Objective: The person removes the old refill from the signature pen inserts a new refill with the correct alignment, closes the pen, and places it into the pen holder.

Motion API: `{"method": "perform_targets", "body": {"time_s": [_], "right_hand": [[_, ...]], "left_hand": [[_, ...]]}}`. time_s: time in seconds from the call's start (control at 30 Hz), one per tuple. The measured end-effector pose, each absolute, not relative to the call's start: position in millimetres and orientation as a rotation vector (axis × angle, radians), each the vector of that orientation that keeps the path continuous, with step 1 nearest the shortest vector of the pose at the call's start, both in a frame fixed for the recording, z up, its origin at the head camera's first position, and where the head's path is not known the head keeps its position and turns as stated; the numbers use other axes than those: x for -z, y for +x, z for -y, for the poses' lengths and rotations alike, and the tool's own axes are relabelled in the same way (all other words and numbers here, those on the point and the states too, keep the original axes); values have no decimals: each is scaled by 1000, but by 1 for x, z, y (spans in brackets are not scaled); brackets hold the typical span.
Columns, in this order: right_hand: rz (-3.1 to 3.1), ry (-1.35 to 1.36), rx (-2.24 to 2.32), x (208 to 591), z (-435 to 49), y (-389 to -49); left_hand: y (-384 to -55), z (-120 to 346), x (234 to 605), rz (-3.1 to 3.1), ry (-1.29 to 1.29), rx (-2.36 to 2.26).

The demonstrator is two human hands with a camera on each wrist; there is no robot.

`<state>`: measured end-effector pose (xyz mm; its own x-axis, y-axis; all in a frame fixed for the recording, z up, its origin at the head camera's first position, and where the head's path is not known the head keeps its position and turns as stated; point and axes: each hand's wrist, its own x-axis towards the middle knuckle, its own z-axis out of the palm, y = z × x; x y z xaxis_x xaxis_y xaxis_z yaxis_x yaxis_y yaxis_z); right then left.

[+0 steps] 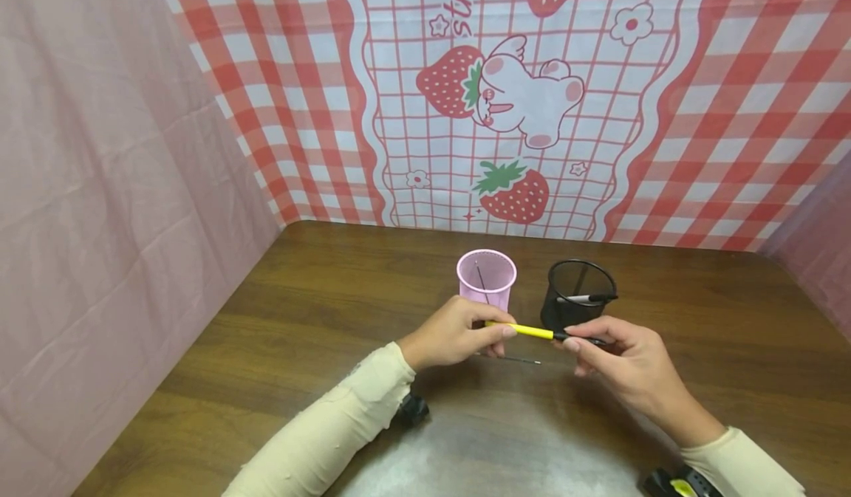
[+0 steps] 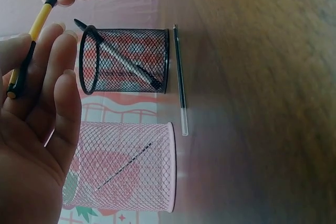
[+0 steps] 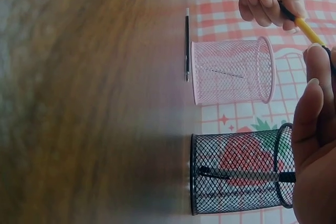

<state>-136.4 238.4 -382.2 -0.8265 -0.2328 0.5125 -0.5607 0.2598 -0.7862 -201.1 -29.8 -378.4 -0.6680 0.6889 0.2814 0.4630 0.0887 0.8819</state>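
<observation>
A yellow pen with black ends (image 1: pixel 535 331) is held level between both hands above the table. My left hand (image 1: pixel 459 331) pinches its left end, where a black clip shows in the left wrist view. At the other end, my right hand (image 1: pixel 628 357) grips the black part between thumb and fingers. Below the hands a thin dark ink refill (image 1: pixel 521 360) with a clear end lies on the table. Just behind the left hand stands a pink mesh cup (image 1: pixel 467 296) with a thin dark refill (image 2: pixel 123 166) leaning inside. Behind the right hand is a black mesh cup (image 1: pixel 553 314) containing a grey-and-black pen (image 1: pixel 577 300).
The brown wooden table (image 1: pixel 319 297) runs back to a red-and-white strawberry-print cloth (image 1: pixel 399 128). A pale pink cloth (image 1: pixel 133 187) hangs on the left, and another pink cloth (image 1: pixel 814 216) on the right. Black wrist devices (image 1: pixel 414 410) sit under the sleeves.
</observation>
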Motion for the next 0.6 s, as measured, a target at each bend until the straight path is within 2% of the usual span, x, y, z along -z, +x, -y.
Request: {"method": "perform_targets", "body": {"time_s": [0.6], "right_hand": [[2241, 798, -1723, 387, -236, -137]], "left_hand": [[-202, 28, 382, -2172, 1249, -1652]]}}
